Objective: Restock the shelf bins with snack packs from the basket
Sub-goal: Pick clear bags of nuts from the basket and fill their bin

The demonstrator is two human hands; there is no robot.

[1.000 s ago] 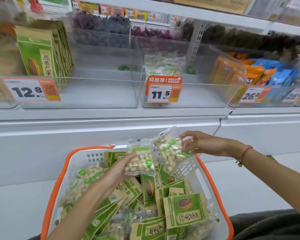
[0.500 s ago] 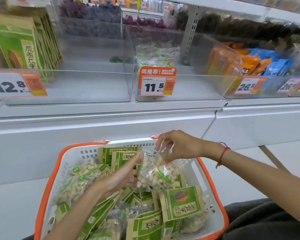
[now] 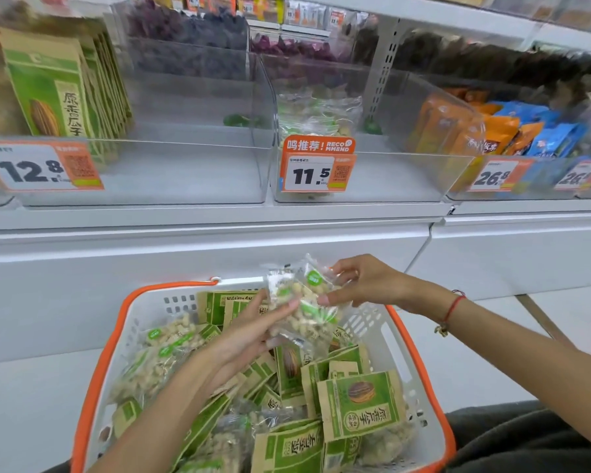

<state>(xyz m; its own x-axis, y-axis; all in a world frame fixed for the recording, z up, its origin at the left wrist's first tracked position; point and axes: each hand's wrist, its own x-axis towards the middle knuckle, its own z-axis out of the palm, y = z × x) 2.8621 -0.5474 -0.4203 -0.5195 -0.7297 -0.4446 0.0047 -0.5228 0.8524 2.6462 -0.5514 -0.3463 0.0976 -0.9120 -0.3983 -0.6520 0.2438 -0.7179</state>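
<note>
On a shop shelf, the clear bin tagged 11.5 stands nearly empty above the basket, so both hands, left and right, pinch clear peanut packs together, gathered above the basket for loading.

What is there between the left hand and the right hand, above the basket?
In the head view, clear peanut packs lie between the left hand and the right hand; both hands hold them above the basket.

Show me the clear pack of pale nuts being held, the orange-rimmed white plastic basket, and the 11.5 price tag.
Clear pack of pale nuts (image 3: 304, 308): head view, its middle.
Orange-rimmed white plastic basket (image 3: 420, 349): head view, right rim.
Orange and white 11.5 price tag (image 3: 309, 175): head view, printed number.
</note>
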